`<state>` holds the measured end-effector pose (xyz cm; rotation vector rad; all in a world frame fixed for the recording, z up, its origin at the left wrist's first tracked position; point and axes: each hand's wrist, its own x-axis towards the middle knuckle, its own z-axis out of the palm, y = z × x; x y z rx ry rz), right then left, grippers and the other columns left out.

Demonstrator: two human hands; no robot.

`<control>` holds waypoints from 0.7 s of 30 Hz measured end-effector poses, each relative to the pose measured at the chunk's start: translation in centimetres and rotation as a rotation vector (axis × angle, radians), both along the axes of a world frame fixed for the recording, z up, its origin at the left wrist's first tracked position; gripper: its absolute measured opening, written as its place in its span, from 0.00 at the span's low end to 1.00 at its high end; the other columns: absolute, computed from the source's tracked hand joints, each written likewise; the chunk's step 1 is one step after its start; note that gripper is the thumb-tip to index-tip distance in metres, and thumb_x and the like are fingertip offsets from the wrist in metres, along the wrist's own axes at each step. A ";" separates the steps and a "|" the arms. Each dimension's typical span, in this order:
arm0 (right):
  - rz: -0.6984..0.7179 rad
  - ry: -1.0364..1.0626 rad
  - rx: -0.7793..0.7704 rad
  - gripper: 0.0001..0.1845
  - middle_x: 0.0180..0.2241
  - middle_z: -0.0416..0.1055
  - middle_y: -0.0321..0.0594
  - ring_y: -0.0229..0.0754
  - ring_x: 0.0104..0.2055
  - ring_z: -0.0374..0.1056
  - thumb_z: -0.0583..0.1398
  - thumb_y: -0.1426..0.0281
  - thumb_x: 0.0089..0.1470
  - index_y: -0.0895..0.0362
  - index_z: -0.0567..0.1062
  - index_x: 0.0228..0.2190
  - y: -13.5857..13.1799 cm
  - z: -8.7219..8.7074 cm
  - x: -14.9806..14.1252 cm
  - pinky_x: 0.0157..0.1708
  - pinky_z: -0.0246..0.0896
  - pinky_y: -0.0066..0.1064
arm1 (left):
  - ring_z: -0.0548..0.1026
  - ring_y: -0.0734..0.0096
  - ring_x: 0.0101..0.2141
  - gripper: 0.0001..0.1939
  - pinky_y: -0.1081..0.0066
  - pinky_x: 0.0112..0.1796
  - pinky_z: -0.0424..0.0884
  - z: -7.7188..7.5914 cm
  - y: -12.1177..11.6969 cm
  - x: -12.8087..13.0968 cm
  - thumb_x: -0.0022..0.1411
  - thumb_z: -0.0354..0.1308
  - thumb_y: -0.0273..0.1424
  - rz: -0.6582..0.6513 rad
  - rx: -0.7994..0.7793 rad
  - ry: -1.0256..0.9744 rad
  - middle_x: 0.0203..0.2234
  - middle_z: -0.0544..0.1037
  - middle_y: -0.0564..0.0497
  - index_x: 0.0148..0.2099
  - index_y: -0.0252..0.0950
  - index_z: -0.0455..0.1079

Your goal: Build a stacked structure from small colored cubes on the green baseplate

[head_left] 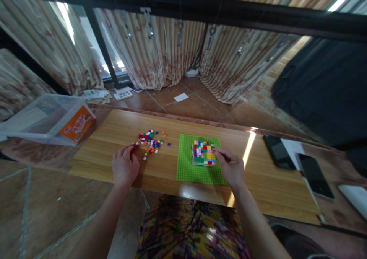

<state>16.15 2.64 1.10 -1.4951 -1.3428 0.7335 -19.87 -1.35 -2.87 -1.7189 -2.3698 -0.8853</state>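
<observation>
On a green studded baseplate [185, 171] stands a square block of many-coloured building bricks [204, 152]. My right hand [231, 168] is at its right side, thumb and forefinger pinched together against the upper right edge. Whatever those fingertips hold is too small to make out. Loose small bricks [150, 139] in mixed colours lie scattered on the wood left of the baseplate. At the left end of this scatter my left hand [125, 165] rests on the board, fingers bent and thumb apart from them. A few red and pink bricks touch or lie just beyond its fingertips.
The wooden board [97, 148] lies across in front of my lap. A clear plastic box [48, 125] with an orange label stands at the left. Two dark phones [278, 152] lie at the right, near white paper [294, 149]. Curtains and a dark metal bar are beyond.
</observation>
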 end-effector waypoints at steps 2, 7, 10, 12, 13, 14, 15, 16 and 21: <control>-0.013 0.045 -0.020 0.14 0.34 0.81 0.42 0.45 0.37 0.76 0.65 0.57 0.51 0.55 0.83 0.32 0.1 0.0 -0.1 0.40 0.72 0.39 | 0.72 0.51 0.51 0.19 0.53 0.55 0.66 0.0 0.0 0.0 0.63 0.47 0.29 -0.004 -0.006 0.008 0.48 0.77 0.37 0.50 0.31 0.74; -0.036 0.186 -0.064 0.14 0.33 0.81 0.42 0.45 0.37 0.76 0.67 0.58 0.48 0.56 0.82 0.32 0.5 -0.3 -0.1 0.41 0.73 0.40 | 0.72 0.51 0.51 0.19 0.53 0.55 0.66 -0.1 0.0 -0.1 0.63 0.46 0.29 -0.013 0.003 0.009 0.48 0.77 0.37 0.49 0.31 0.74; -0.036 0.226 -0.084 0.15 0.32 0.81 0.42 0.45 0.35 0.76 0.67 0.59 0.46 0.57 0.82 0.32 0.7 -0.6 0.0 0.39 0.73 0.39 | 0.72 0.51 0.51 0.19 0.52 0.55 0.66 -0.1 0.1 -0.1 0.63 0.46 0.29 -0.011 0.004 0.004 0.48 0.77 0.36 0.49 0.31 0.74; -0.039 0.223 -0.093 0.15 0.32 0.81 0.42 0.45 0.35 0.76 0.67 0.59 0.45 0.57 0.83 0.31 0.9 -0.6 0.0 0.38 0.73 0.39 | 0.72 0.51 0.51 0.18 0.52 0.55 0.66 -0.1 0.1 -0.1 0.63 0.46 0.28 -0.009 0.004 -0.003 0.48 0.77 0.36 0.49 0.31 0.74; -0.042 0.221 -0.096 0.15 0.32 0.81 0.42 0.45 0.35 0.76 0.68 0.59 0.45 0.57 0.83 0.31 0.9 -0.6 0.0 0.38 0.73 0.38 | 0.72 0.51 0.51 0.18 0.53 0.55 0.66 -0.1 0.1 0.0 0.63 0.47 0.28 -0.009 0.004 -0.006 0.48 0.77 0.37 0.49 0.32 0.74; -0.045 0.220 -0.097 0.14 0.31 0.81 0.42 0.45 0.35 0.76 0.68 0.59 0.45 0.57 0.83 0.31 0.9 -0.6 0.0 0.37 0.73 0.38 | 0.72 0.52 0.51 0.18 0.53 0.55 0.66 0.0 0.1 0.0 0.62 0.47 0.28 -0.008 0.003 -0.010 0.48 0.77 0.37 0.49 0.32 0.74; -0.050 0.219 -0.097 0.14 0.31 0.81 0.42 0.44 0.34 0.76 0.68 0.59 0.45 0.57 0.83 0.30 1.0 -0.6 0.0 0.36 0.73 0.37 | 0.72 0.52 0.51 0.18 0.53 0.54 0.66 0.0 0.0 0.0 0.62 0.47 0.29 -0.008 0.002 -0.013 0.48 0.77 0.38 0.49 0.32 0.74; -0.054 0.216 -0.095 0.14 0.31 0.81 0.42 0.44 0.34 0.75 0.67 0.59 0.45 0.57 0.82 0.30 1.0 -0.5 -0.1 0.36 0.73 0.37 | 0.72 0.52 0.50 0.18 0.53 0.54 0.66 0.0 0.0 0.1 0.63 0.47 0.29 -0.006 0.002 -0.016 0.48 0.77 0.38 0.49 0.33 0.74; -0.058 0.197 -0.089 0.15 0.30 0.81 0.42 0.44 0.32 0.75 0.67 0.58 0.45 0.57 0.82 0.30 1.0 -0.6 -0.2 0.33 0.73 0.36 | 0.71 0.53 0.50 0.18 0.53 0.55 0.65 0.2 0.0 0.1 0.62 0.47 0.28 -0.003 0.012 -0.038 0.48 0.77 0.39 0.49 0.34 0.74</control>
